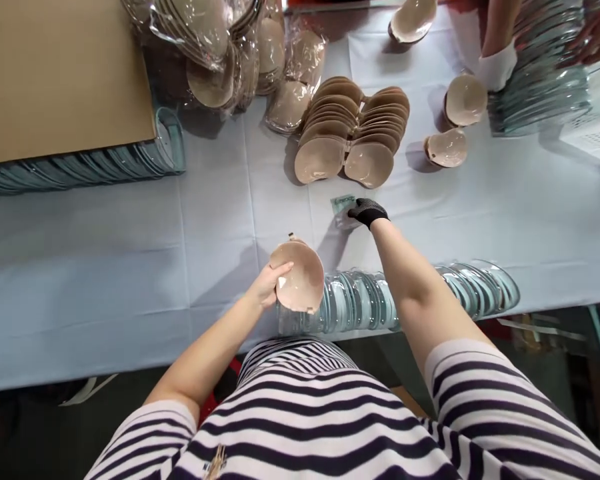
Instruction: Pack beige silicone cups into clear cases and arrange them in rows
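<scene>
My left hand (269, 283), bare, grips a beige adhesive bra (303, 277), folded cup on cup. Its thumb lies over the rim and the other fingers are behind. A dark glove covers my right hand (369, 212), whose fingers are closed at the edge of a small clear slip with green print (343, 203) low over the white tabletop. Just beyond it lies a stack of beige bras (369, 165), two cups wide. Under my right forearm runs a row of clear plastic shells (360, 300) along the near table edge.
Bagged beige cups (215, 80) are heaped at the back left beside a cardboard sheet (60, 80) over more plastic shells (80, 167). Loose cups (465, 100) sit back right, near a co-worker's hands (597, 40) and a shell stack (545, 80). A white basket (595, 133) stands far right.
</scene>
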Demonstrator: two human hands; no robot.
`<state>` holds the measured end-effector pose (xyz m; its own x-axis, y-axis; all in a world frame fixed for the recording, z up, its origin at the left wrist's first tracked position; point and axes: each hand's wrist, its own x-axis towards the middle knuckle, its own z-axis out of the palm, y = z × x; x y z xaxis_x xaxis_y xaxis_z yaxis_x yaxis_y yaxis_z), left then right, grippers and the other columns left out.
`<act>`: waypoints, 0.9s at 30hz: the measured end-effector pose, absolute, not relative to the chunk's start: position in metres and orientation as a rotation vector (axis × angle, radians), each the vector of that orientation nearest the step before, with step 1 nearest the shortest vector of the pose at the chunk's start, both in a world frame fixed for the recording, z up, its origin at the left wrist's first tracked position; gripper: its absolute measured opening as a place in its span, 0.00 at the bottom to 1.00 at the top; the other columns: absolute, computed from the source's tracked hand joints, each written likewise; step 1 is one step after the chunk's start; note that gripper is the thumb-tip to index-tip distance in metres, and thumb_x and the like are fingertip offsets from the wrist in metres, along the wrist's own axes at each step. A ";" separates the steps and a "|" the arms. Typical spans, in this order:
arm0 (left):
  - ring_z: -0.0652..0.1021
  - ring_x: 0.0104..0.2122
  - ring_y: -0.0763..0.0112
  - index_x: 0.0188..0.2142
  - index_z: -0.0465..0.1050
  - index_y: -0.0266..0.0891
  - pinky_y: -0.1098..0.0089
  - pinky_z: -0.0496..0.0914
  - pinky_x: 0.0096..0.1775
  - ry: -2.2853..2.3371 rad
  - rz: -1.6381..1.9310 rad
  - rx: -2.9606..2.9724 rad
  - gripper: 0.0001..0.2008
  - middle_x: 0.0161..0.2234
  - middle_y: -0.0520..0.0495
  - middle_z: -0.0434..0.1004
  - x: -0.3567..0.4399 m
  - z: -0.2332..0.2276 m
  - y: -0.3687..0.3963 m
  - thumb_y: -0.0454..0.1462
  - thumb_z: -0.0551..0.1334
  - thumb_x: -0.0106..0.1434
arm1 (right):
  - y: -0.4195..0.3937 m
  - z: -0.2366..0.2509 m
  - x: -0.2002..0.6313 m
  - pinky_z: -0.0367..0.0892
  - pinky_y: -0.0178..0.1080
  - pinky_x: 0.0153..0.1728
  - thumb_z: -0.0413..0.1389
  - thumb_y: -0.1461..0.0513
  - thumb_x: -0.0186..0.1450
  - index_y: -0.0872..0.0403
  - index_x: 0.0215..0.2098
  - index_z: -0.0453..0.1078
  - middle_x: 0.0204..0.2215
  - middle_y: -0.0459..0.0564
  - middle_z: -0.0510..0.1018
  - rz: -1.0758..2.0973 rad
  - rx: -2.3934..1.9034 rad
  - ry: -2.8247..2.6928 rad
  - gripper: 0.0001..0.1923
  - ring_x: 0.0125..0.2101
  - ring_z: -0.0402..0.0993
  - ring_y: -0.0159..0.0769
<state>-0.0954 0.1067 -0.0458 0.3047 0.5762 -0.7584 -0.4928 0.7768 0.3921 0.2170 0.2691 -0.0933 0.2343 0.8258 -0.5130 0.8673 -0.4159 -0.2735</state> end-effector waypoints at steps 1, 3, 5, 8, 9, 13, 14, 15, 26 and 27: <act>0.81 0.42 0.59 0.43 0.77 0.38 0.57 0.72 0.52 1.038 0.742 0.089 0.22 0.41 0.44 0.83 -0.092 -0.046 0.112 0.37 0.76 0.47 | 0.261 -0.080 0.212 0.68 0.42 0.40 0.63 0.54 0.55 0.61 0.40 0.74 0.34 0.58 0.80 -1.061 2.422 1.671 0.21 0.37 0.74 0.42; 0.80 0.45 0.57 0.45 0.76 0.39 0.55 0.71 0.53 1.059 0.806 0.061 0.25 0.42 0.43 0.83 -0.082 -0.043 0.119 0.39 0.76 0.46 | 0.234 -0.043 0.200 0.68 0.39 0.37 0.57 0.49 0.61 0.59 0.38 0.74 0.32 0.53 0.79 -1.388 2.499 1.713 0.21 0.34 0.73 0.39; 0.79 0.48 0.55 0.46 0.75 0.38 0.55 0.70 0.55 1.055 0.866 0.036 0.29 0.43 0.42 0.82 -0.072 -0.037 0.123 0.42 0.77 0.45 | 0.197 0.000 0.184 0.70 0.38 0.35 0.51 0.44 0.65 0.57 0.43 0.74 0.36 0.51 0.80 -1.805 2.495 1.879 0.26 0.35 0.75 0.39; 0.77 0.52 0.52 0.50 0.74 0.39 0.55 0.70 0.55 0.891 0.902 0.069 0.35 0.48 0.40 0.81 -0.054 -0.023 0.119 0.54 0.73 0.47 | 0.138 0.042 0.154 0.71 0.44 0.45 0.53 0.47 0.65 0.55 0.43 0.75 0.49 0.54 0.78 -1.864 2.437 2.162 0.22 0.46 0.75 0.44; 0.76 0.53 0.51 0.51 0.74 0.39 0.55 0.70 0.55 0.822 0.892 0.090 0.38 0.48 0.40 0.80 -0.049 -0.018 0.114 0.59 0.70 0.48 | 0.122 0.046 0.145 0.69 0.47 0.50 0.54 0.49 0.64 0.55 0.40 0.76 0.53 0.56 0.76 -1.682 2.460 2.263 0.19 0.51 0.73 0.47; 0.81 0.45 0.53 0.51 0.74 0.37 0.56 0.73 0.51 0.803 0.824 0.185 0.37 0.38 0.41 0.83 -0.026 -0.001 0.084 0.57 0.71 0.48 | 0.075 0.034 0.122 0.57 0.57 0.61 0.59 0.56 0.61 0.57 0.37 0.75 0.56 0.63 0.73 -0.919 2.505 2.395 0.13 0.58 0.64 0.56; 0.81 0.42 0.54 0.50 0.75 0.37 0.57 0.73 0.50 0.859 0.825 0.206 0.33 0.36 0.42 0.83 -0.022 0.003 0.075 0.52 0.73 0.48 | 0.063 0.031 0.122 0.57 0.58 0.61 0.59 0.55 0.61 0.57 0.40 0.74 0.56 0.64 0.72 -0.845 2.549 2.397 0.15 0.58 0.65 0.55; 0.82 0.41 0.57 0.49 0.75 0.37 0.58 0.74 0.49 0.921 0.839 0.218 0.30 0.35 0.44 0.83 -0.018 0.007 0.067 0.46 0.75 0.48 | 0.050 0.029 0.123 0.59 0.57 0.60 0.59 0.54 0.61 0.57 0.45 0.73 0.57 0.64 0.71 -0.812 2.621 2.409 0.18 0.58 0.65 0.54; 0.80 0.45 0.57 0.45 0.75 0.39 0.57 0.74 0.49 0.988 0.838 0.180 0.20 0.41 0.44 0.82 0.001 0.049 -0.018 0.40 0.72 0.52 | -0.130 0.000 0.128 0.71 0.53 0.52 0.51 0.37 0.60 0.51 0.64 0.58 0.53 0.60 0.75 -1.560 2.937 2.086 0.42 0.53 0.73 0.53; 0.80 0.45 0.57 0.44 0.75 0.39 0.58 0.74 0.48 0.987 0.835 0.201 0.21 0.41 0.45 0.82 0.002 0.048 -0.027 0.41 0.72 0.51 | -0.135 -0.010 0.124 0.72 0.54 0.50 0.49 0.39 0.63 0.50 0.60 0.63 0.50 0.60 0.77 -1.529 2.900 2.044 0.35 0.51 0.75 0.53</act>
<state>0.0020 -0.0273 0.0479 0.2769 0.7024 -0.6557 -0.5305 0.6807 0.5052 0.1239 -0.1347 -0.0097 0.2357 0.9567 -0.1708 0.4340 -0.2609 -0.8623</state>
